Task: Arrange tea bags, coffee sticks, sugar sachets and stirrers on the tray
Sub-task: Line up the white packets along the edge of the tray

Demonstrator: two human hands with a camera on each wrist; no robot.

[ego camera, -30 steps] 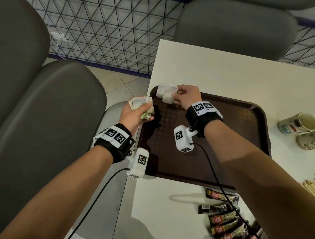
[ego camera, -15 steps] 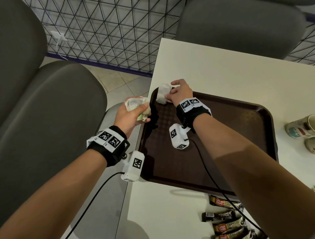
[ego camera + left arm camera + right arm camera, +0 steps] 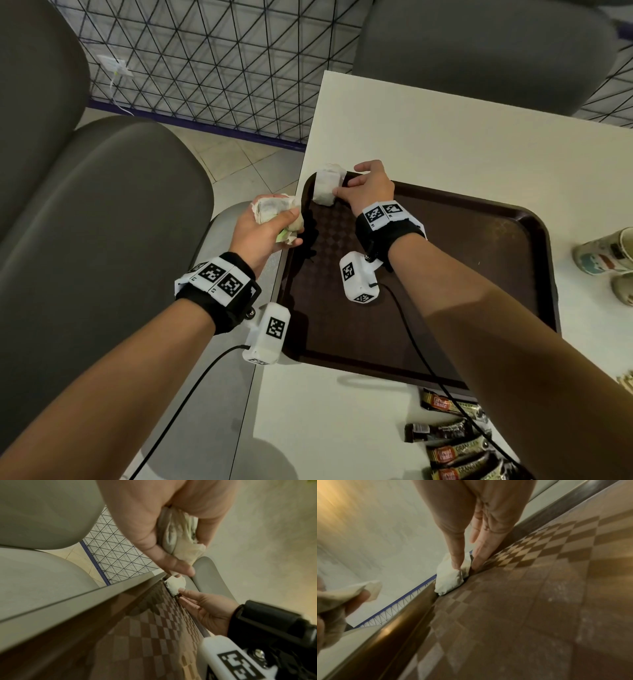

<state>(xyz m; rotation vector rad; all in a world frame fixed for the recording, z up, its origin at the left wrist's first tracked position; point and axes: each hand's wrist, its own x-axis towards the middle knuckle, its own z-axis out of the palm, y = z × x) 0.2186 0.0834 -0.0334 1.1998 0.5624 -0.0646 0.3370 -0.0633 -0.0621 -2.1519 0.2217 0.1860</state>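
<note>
A dark brown tray [image 3: 445, 274] lies on the white table. A white tea bag [image 3: 325, 188] sits in its far left corner, leaning on the rim. My right hand [image 3: 346, 185] is at that corner and pinches the bag lightly, thumb on one side and forefinger on the other. The right wrist view shows the tea bag [image 3: 448, 580] resting on the tray [image 3: 522, 601] floor under the right hand [image 3: 465, 563]. My left hand [image 3: 284, 226] hovers just left of the tray and grips a bunch of tea bags [image 3: 270, 209], seen close up as the bunch of tea bags [image 3: 180, 536].
Several coffee sticks [image 3: 452, 442] lie on the table [image 3: 445, 130] in front of the tray. Two patterned cups [image 3: 606, 253] stand at the right edge, with wooden stirrers [image 3: 627, 380] below them. Grey chairs [image 3: 102, 222] and a wire mesh fence are to the left and behind.
My right hand has carried the tea bag left and down into the tray's far left corner. The left hand has stayed beside the tray with its bunch.
</note>
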